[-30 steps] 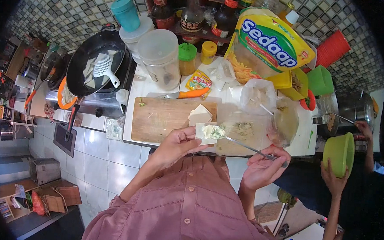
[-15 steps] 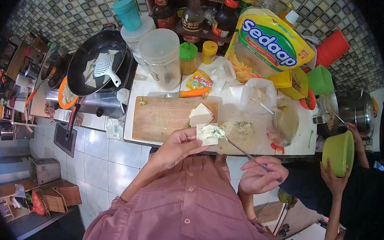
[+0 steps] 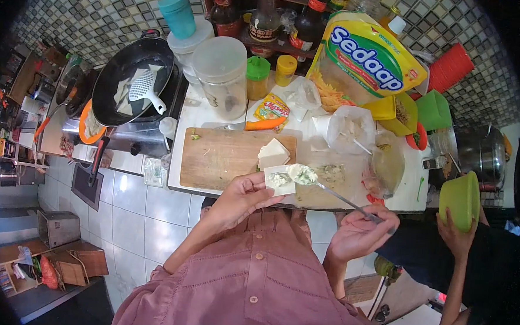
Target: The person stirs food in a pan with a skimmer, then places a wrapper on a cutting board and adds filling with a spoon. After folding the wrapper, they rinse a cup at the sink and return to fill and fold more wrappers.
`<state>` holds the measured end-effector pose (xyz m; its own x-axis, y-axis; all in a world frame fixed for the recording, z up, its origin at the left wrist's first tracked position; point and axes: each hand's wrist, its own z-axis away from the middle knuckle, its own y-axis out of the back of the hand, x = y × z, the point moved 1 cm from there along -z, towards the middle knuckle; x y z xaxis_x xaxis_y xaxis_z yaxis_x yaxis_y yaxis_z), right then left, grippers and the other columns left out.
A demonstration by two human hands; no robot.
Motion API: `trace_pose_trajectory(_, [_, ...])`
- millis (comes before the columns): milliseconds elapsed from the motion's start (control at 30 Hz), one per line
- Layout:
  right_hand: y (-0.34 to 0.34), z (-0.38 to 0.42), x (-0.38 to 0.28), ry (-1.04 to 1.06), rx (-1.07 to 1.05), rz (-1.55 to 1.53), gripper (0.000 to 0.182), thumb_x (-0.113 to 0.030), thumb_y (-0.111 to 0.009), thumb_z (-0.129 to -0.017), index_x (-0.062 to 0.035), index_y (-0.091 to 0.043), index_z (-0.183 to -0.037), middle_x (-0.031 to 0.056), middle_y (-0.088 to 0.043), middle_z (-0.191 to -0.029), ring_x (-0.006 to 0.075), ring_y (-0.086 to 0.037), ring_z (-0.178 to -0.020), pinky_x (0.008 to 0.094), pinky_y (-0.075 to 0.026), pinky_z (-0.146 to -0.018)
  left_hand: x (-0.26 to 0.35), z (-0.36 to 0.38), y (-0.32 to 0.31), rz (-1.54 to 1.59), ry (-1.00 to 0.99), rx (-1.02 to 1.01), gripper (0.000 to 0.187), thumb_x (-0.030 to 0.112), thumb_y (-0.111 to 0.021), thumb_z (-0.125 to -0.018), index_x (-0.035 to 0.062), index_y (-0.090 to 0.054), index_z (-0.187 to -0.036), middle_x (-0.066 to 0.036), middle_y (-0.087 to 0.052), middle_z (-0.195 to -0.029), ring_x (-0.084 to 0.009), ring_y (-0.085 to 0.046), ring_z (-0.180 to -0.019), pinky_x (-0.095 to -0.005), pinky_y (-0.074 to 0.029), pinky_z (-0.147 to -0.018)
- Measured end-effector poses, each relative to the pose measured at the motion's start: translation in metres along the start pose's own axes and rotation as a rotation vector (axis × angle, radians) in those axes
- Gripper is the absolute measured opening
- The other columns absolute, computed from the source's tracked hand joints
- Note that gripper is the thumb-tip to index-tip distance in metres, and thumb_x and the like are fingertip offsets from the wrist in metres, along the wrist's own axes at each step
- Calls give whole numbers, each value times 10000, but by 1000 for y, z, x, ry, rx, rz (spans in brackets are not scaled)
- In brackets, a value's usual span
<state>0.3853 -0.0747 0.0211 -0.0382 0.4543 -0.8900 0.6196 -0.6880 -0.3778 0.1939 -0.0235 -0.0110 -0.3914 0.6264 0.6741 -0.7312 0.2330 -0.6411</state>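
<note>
While left hand (image 3: 248, 192) pinches 1 white square wrapper (image 3: 286, 190) near the front edge of the cutting board (image 3: 219, 161), right hand (image 3: 363, 231) pinches spoon (image 3: 346, 201) by its handle. Filling (image 3: 302, 174) on spoon tip and wrapper; wrapper stack (image 3: 272, 155) on board.

My thin, square white wrapper (image 3: 284, 191) has creamy green-flecked filling (image 3: 280, 179) on it; slim metal spoon (image 3: 346, 203), loaded too, slants off its edge.
</note>
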Motion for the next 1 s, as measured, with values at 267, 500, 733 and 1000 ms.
trace_pose_trajectory(267, [2, 6, 8, 268, -214, -10, 260, -268, -244, -949, -31, -329, -883, 170, -449, -755, 162, -454, -555, 249, -458, -311, 0, -2, -2, -127, -48, 58, 358, -51, -426, -859, -54, -412, -1217, -116, -506, -1180, -178, -514, -1065, -286, -431, -933])
trace_pose_trajectory(500, [17, -6, 17, 116, -105, -3, 269, -287, -283, -948, -42, -357, -862, 139, -449, -724, 152, -443, -521, 241, -405, -308, 1, -27, -7, -360, -88, -16, 338, -16, -413, -879, -45, -427, -1215, -68, -548, -1107, -108, -528, -986, -224, -439, -871])
trace_pose_trajectory(733, [49, -30, 43, -324, 284, -124, 239, -314, -406, -917, -95, -425, -822, 60, -504, -717, 99, -401, -483, 211, -354, -459, -9, -60, -22, -791, -133, -73, 296, -15, -436, -868, -14, -500, -1157, -28, -593, -955, -44, -527, -855, -181, -446, -759])
trace_pose_trajectory(1000, [85, -25, 57, -440, 405, -151, 246, -329, -454, -903, -100, -442, -816, 42, -499, -722, 96, -430, -544, 198, -361, -500, -37, -81, -30, -991, -263, -66, 295, -1, -460, -849, -1, -514, -1139, -55, -612, -804, -66, -551, -700, -212, -448, -608])
